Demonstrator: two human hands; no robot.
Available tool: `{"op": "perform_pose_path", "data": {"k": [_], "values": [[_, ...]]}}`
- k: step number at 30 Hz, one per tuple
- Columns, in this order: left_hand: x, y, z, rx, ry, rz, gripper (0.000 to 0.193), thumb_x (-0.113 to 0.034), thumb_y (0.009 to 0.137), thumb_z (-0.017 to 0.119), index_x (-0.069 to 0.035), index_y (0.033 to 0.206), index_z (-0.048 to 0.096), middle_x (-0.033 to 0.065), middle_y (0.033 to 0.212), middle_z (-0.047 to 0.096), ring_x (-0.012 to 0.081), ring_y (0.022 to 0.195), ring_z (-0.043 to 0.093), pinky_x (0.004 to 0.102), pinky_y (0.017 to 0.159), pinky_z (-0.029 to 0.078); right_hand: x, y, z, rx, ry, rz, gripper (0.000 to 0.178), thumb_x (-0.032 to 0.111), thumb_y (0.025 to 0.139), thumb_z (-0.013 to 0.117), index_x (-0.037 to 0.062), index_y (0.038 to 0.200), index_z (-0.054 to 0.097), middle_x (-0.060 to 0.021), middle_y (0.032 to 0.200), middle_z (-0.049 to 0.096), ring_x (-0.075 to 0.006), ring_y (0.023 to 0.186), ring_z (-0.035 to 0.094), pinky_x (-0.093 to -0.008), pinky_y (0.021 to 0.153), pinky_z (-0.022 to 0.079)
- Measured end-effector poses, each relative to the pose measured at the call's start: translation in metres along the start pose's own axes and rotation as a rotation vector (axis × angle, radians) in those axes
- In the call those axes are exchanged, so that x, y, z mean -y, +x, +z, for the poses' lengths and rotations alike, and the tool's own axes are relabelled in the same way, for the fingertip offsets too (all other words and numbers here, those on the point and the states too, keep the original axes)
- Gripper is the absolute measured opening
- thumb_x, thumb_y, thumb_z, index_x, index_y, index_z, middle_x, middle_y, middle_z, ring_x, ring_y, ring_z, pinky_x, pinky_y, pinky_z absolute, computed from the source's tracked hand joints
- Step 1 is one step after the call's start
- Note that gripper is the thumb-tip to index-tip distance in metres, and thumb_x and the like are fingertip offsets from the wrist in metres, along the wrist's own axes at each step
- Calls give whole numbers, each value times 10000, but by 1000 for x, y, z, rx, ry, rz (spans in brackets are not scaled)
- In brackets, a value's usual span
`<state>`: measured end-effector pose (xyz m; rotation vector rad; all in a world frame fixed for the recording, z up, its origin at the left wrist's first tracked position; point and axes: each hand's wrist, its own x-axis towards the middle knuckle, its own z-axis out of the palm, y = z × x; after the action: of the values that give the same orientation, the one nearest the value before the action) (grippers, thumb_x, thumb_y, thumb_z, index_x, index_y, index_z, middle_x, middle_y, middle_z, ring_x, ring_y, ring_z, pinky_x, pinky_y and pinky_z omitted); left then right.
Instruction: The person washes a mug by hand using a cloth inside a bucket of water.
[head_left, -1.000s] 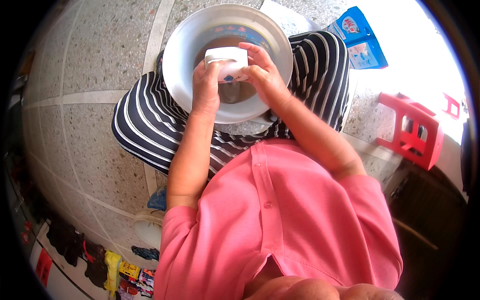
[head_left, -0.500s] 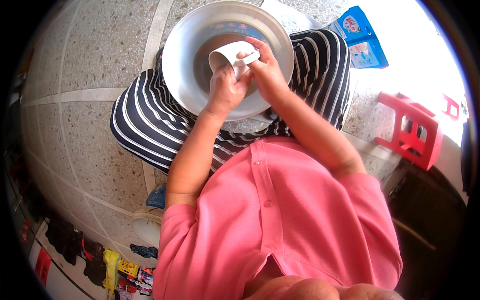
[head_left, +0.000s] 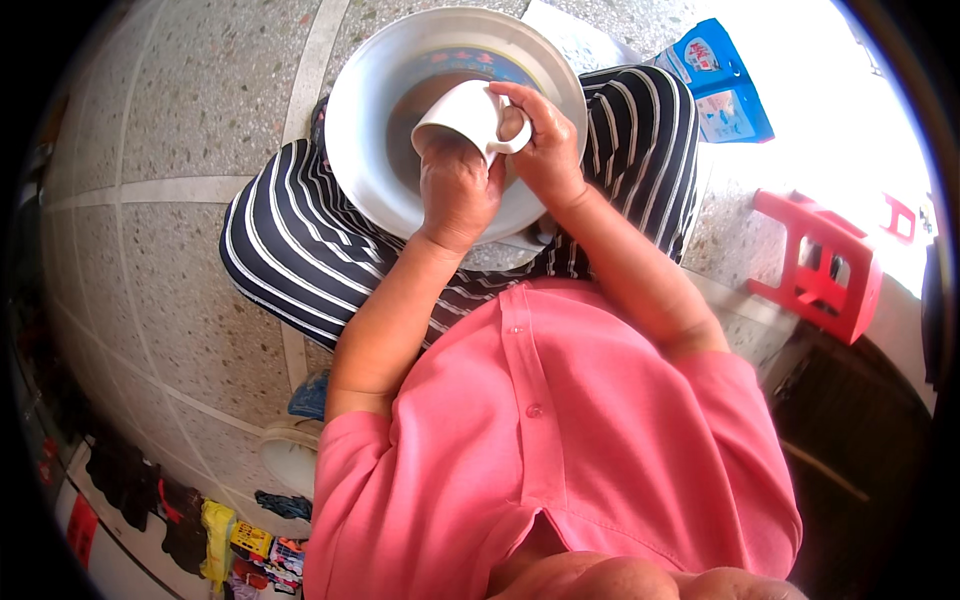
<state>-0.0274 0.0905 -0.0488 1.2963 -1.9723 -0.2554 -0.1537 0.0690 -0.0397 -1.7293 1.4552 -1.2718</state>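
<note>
A white mug (head_left: 466,108) is held tilted over a large pale basin (head_left: 349,130), its mouth facing down and to the left. My left hand (head_left: 458,197) has its fingers tucked inside the mouth, their tips hidden, with the thumb against the outside below the handle. Around the closed end my right hand (head_left: 552,148) grips the mug, index finger stretched along the far side and the handle beside the palm. Murky brownish water (head_left: 402,132) lies in the bottom of the basin, below the mug.
Striped trouser legs (head_left: 290,240) flank the basin. A blue packet (head_left: 728,90) lies at the far right, with a red plastic stool (head_left: 822,265) tipped over nearer. Behind on the left are a whitish round container (head_left: 290,455) and colourful cloths or packages (head_left: 250,540).
The mug has turned, so its handle now sits lower, at the right. My left fingers have moved within the mouth, and my right fingers have shifted around the closed end.
</note>
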Motion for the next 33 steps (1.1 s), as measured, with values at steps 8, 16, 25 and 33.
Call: {"op": "perform_pose_path", "data": {"k": [8,16,25,33], "values": [[-6,7,-2,-62,-30,56,210,-90,683,667,-13,860,585,153,758,589,360,730,558,457,712,427,-11,-4,4,19,285,135,385,-13,712,636,60,1085,577,-67,985,625,-178,880,600,-288,798,483],[-7,7,2,-84,-61,11,194,-119,751,650,-21,910,595,154,811,619,361,725,570,450,705,428,11,-8,10,-11,1148,732,375,153,890,469,9,1233,431,-107,1155,526,-177,1071,504,-291,933,400],[-2,1,6,-107,-42,33,141,-132,780,627,-15,843,581,159,733,593,372,696,559,458,687,424,3,-5,13,62,1316,748,381,246,902,428,1,1192,462,-109,1096,554,-175,1020,538,-288,902,420],[16,-16,19,-13,-132,-23,314,-133,829,567,-12,1119,579,218,1071,586,408,937,546,487,842,395,-12,-6,31,79,1061,625,341,181,831,589,10,1115,509,-67,1022,583,-145,955,558,-282,839,458]]}}
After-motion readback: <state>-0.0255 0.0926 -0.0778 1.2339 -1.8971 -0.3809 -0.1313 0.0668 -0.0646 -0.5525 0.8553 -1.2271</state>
